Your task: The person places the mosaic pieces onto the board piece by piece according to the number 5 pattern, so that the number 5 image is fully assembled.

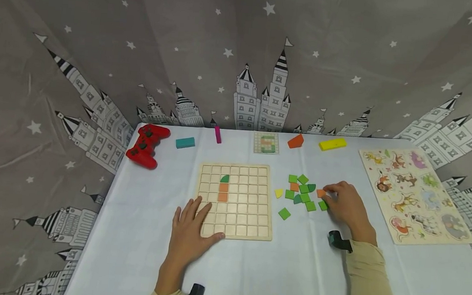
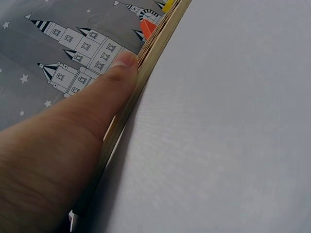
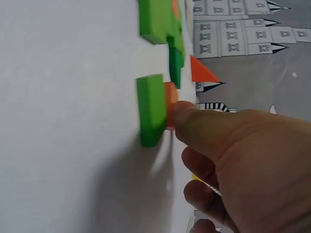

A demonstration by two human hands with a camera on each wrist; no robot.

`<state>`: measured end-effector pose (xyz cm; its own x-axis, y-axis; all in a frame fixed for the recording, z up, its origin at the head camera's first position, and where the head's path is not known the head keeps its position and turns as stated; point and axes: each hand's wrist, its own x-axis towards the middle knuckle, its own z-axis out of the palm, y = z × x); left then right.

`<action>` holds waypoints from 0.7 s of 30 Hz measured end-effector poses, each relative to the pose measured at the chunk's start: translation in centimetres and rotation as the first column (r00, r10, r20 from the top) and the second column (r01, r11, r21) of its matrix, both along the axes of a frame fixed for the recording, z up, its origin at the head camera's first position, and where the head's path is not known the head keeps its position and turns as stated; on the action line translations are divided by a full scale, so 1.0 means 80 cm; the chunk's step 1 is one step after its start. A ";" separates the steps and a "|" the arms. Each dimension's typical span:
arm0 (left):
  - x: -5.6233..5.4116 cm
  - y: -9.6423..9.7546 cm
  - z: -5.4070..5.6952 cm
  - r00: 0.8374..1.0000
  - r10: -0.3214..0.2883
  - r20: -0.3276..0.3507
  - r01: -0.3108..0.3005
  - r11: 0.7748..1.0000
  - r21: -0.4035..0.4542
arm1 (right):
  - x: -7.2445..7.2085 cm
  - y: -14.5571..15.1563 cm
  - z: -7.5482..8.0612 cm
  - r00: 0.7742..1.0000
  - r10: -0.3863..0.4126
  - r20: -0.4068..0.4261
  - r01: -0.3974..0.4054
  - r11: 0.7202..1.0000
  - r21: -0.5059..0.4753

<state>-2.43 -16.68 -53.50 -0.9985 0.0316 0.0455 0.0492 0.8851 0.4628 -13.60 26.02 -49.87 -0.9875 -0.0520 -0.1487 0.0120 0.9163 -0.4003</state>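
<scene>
My left hand [image 1: 190, 233] lies with spread fingers over the lower left corner of a wooden grid board [image 1: 250, 233]. Its thumb [image 2: 109, 85] presses along the near edge in the left wrist view. A green rounded tile [image 1: 224, 178] and two orange square tiles [image 1: 222, 197] sit in one column of the grid. To the right, my right hand [image 1: 347, 208] pinches a small orange tile [image 1: 320, 193] between thumb and forefinger, low over the cloth. A green square tile [image 3: 151, 111] stands right beside it. The forefinger is hidden in the right wrist view.
Several loose green tiles [image 1: 304, 197], an orange one [image 1: 294, 187] and a yellow one [image 1: 279, 193] lie right of the board. Along the back are a red game controller [image 1: 146, 146], coloured blocks [image 1: 185, 142] and a pattern card [image 1: 267, 143]. An animal puzzle [image 1: 387, 213] lies far right.
</scene>
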 end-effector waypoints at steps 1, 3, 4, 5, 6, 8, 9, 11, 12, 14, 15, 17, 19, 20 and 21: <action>0.000 0.000 0.000 1.000 0.001 0.002 -0.001 1.000 -0.002 | -0.001 0.000 0.000 1.000 -0.001 -0.006 0.001 1.000 0.002; -0.001 -0.001 -0.001 1.000 0.000 0.008 0.000 1.000 -0.005 | -0.002 0.000 0.000 1.000 0.000 -0.018 0.001 1.000 0.007; -0.001 -0.001 -0.001 1.000 -0.001 0.012 0.001 1.000 -0.004 | -0.002 0.000 0.000 1.000 0.003 -0.021 -0.003 1.000 0.008; 0.000 -0.001 -0.001 1.000 -0.001 0.015 0.001 1.000 -0.006 | -0.003 0.000 -0.001 1.000 0.007 -0.021 -0.006 1.000 0.009; 0.000 -0.002 -0.001 1.000 0.000 0.016 0.000 1.000 -0.006 | -0.003 0.000 -0.001 1.000 0.010 -0.016 -0.010 1.000 0.008; 0.000 -0.002 0.000 1.000 0.001 0.019 -0.001 1.000 -0.007 | -0.004 -0.001 -0.001 1.000 0.016 0.001 -0.016 1.000 0.009; 0.000 -0.002 0.000 1.000 0.002 0.019 -0.002 1.000 -0.005 | -0.005 -0.001 -0.001 1.000 0.021 0.007 -0.021 1.000 0.012; 0.000 -0.002 0.001 1.000 0.004 0.019 -0.004 1.000 -0.002 | -0.007 -0.002 -0.001 0.999 0.029 0.014 -0.029 0.999 0.018; 0.000 -0.002 0.001 1.000 0.006 0.018 -0.006 1.000 0.001 | -0.008 -0.003 -0.002 0.999 0.035 0.017 -0.036 0.999 0.026; 0.000 -0.002 0.002 1.000 0.007 0.018 -0.007 1.000 0.000 | -0.011 -0.003 -0.002 0.999 0.050 0.013 -0.051 0.998 0.048; -0.001 -0.001 0.002 1.000 0.008 0.018 -0.008 1.000 -0.001 | -0.012 -0.003 -0.002 0.998 0.057 0.010 -0.057 0.997 0.058; -0.002 -0.001 0.002 1.000 0.008 0.016 -0.008 1.000 -0.006 | -0.013 -0.005 -0.001 0.998 0.062 0.002 -0.062 0.996 0.068; -0.002 0.000 0.003 1.000 0.006 0.019 -0.006 1.000 -0.009 | -0.012 -0.011 0.000 0.998 0.069 -0.012 -0.068 0.995 0.068; -0.001 0.000 0.003 1.000 0.005 0.022 -0.005 1.000 -0.009 | -0.010 -0.016 0.001 0.997 0.070 -0.021 -0.069 0.996 0.065; -0.001 0.000 0.003 1.000 0.004 0.023 -0.004 1.000 -0.008 | -0.009 -0.023 0.003 0.997 0.071 -0.038 -0.069 0.996 0.059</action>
<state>-2.53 -16.71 -53.25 -0.9994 0.0279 0.0219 0.0349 0.8890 0.4566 -14.29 24.22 -49.65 -0.9870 -0.1138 -0.1136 -0.0680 0.9358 -0.3460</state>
